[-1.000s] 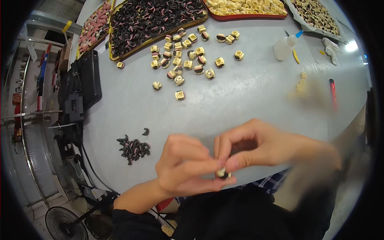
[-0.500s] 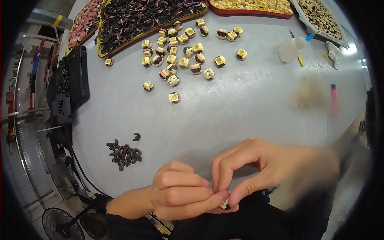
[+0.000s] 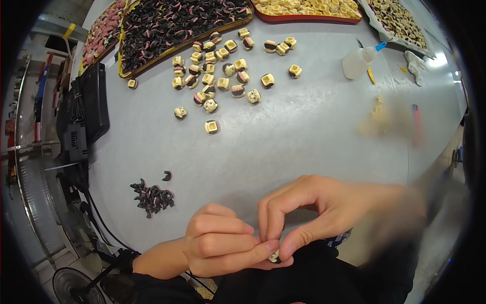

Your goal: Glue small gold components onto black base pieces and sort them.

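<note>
Close to my body at the table's near edge, both hands meet around a small cream-and-black piece (image 3: 274,257), mostly hidden by fingers. My left hand (image 3: 218,244) is closed, pinching the piece between thumb and forefinger. From the other side my right hand (image 3: 316,215) has its thumb against the piece and its fingertips close to it. Left of the hands lies a small heap of black curved pieces with pink edges (image 3: 153,199); a single black curved piece (image 3: 167,176) rests just beyond it. Farther off, several cream-and-black assembled pieces (image 3: 211,126) are scattered over the grey table (image 3: 283,147).
Along the back stand a tray of black-and-pink pieces (image 3: 136,68), a red tray of cream pieces (image 3: 309,19) and a lined tray of small assembled pieces (image 3: 397,40). A translucent bottle with blue tip (image 3: 356,63) stands back right. Black electronic equipment (image 3: 94,104) lines the left edge.
The table and everything on it sit slightly farther left in the picture, as the view has shifted. My hands keep nearly the same grip on the small piece.
</note>
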### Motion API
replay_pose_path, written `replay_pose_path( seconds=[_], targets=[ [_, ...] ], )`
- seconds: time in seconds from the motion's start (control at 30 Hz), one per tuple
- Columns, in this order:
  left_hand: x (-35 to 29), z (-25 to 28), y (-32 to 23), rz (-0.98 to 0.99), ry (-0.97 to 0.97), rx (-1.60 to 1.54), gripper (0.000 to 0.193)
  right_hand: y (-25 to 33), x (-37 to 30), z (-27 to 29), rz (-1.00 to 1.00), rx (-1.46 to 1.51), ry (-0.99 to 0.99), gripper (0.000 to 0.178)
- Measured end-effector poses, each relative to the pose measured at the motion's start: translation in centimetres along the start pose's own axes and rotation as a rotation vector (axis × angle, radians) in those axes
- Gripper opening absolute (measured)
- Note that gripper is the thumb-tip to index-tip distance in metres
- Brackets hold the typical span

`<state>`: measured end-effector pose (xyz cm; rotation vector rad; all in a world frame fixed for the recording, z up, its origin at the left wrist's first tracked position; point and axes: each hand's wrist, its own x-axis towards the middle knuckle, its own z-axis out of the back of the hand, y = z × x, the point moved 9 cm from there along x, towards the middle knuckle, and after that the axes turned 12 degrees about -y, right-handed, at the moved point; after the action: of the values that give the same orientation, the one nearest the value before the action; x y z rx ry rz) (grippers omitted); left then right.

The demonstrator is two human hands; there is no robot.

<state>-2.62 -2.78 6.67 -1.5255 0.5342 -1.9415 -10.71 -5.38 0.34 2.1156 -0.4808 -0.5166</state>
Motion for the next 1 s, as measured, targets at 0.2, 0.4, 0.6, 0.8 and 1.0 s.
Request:
replay_pose_path(
  seconds=[0.2, 0.4, 0.6, 0.8, 1.0],
  targets=[
    [0.1, 0.0, 0.2, 0.01, -0.034, 0.005, 0.032, -0.2, 0.1, -0.1, 0.01, 0.029, 0.032, 0.019],
    [0.5, -0.2, 0.8, 0.034, -0.013, -0.033, 0.032, -0.2, -0.2, -0.2, -0.071, 0.053, 0.05, 0.013],
    [0.8, -0.1, 3.7, 0.284, -0.019, 0.17, 0.039, -0.1, 0.5, 2.7, -0.048, 0.282, -0.236, 0.019],
    [0.8, 0.0, 4.3, 0.241, -0.033, 0.121, 0.039, -0.2, 0.7, 3.6, 0.003, 0.242, -0.298, 0.014],
    [0.8, -0.4, 3.9, 0.161, 0.075, 0.147, 0.032, -0.7, 0.6, 3.8, -0.004, 0.161, -0.292, 0.014]
  ],
)
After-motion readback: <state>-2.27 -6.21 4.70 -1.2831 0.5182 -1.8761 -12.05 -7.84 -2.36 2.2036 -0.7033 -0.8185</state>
